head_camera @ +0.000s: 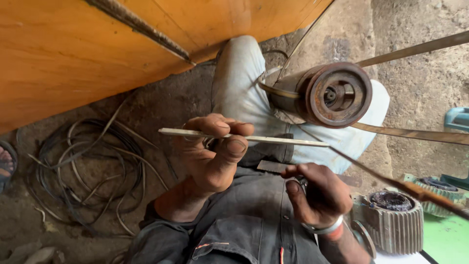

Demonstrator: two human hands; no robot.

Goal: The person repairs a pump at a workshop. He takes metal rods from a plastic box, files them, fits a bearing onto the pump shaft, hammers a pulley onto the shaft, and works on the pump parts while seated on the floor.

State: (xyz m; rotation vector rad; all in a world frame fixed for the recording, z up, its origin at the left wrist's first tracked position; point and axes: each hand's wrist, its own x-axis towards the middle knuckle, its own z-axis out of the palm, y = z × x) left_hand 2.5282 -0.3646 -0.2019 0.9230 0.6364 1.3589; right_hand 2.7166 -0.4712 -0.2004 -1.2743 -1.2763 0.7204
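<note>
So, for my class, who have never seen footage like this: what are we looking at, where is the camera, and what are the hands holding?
The camera sits on a person's head and looks down at their own lap and two bare hands. The left hand pinches a thin pale flat strip between thumb and fingers. The right hand, with a band at the wrist, is closed around something I cannot make out. Over the knees is a rusty grooved pulley with a belt. A finned motor housing stands to the right, and tangled cables lie on the dirt floor.
</note>
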